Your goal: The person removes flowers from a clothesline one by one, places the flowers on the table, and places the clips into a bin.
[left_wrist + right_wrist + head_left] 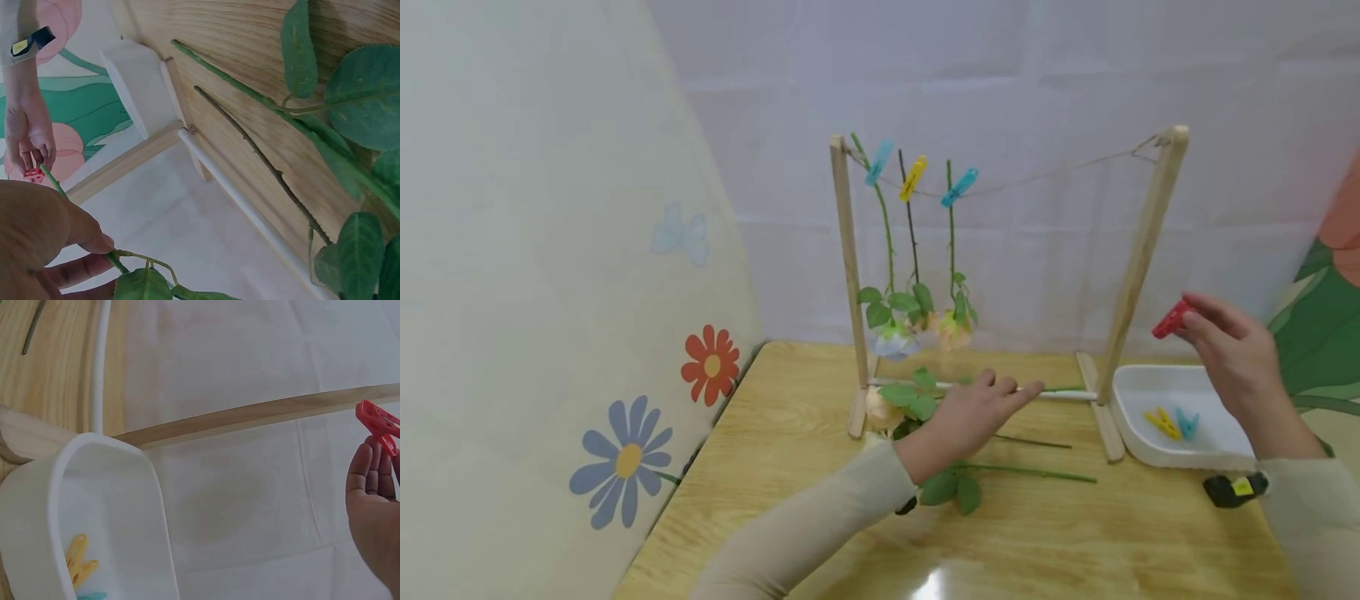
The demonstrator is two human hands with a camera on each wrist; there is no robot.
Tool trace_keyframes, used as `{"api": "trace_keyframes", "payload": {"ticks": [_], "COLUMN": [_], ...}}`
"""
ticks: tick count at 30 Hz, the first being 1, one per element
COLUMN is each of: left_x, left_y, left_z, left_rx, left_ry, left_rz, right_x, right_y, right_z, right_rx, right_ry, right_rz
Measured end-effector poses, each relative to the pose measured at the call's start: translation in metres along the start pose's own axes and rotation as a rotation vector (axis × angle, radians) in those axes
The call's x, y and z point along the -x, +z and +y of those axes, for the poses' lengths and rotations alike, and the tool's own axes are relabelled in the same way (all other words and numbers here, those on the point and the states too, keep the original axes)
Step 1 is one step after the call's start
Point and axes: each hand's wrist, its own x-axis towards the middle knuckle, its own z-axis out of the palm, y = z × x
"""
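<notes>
My left hand pinches the green stem of a rose between thumb and fingers, low over the table. Leaves hang just beyond the grip, and a pale peach bloom shows left of the hand in the head view. At the right, my right hand holds up a red clothespin by its fingertips, above the white tray. Two more rose stems, one dark and one green, lie on the table below my left hand, their blooms largely hidden by the arm.
A wooden frame stands at the back with a string across its top. Three roses hang there head down, under blue, yellow and blue clothespins. Yellow and blue clothespins lie in the tray.
</notes>
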Motion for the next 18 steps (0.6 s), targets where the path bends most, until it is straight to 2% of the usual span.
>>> {"api": "trace_keyframes", "payload": {"ticks": [6, 10, 14, 18], "left_x": [0.002, 0.004, 0.006, 0.009], "left_y": [0.003, 0.007, 0.014, 0.021], "left_z": [0.004, 0.008, 0.012, 0.016], "left_rx": [-0.074, -0.075, -0.089, -0.129], "left_ry": [0.003, 0.003, 0.005, 0.016], "left_rz": [-0.034, -0.056, -0.041, -0.024], "right_x": [0.003, 0.004, 0.005, 0.009], "right_y": [-0.006, -0.01, -0.012, -0.016], "right_z": [0.001, 0.002, 0.003, 0.005], "right_rx": [0.001, 0.004, 0.023, -0.001], "right_ry": [0.022, 0.033, 0.054, 0.058], "right_rz": [0.012, 0.026, 0.048, 0.058]}}
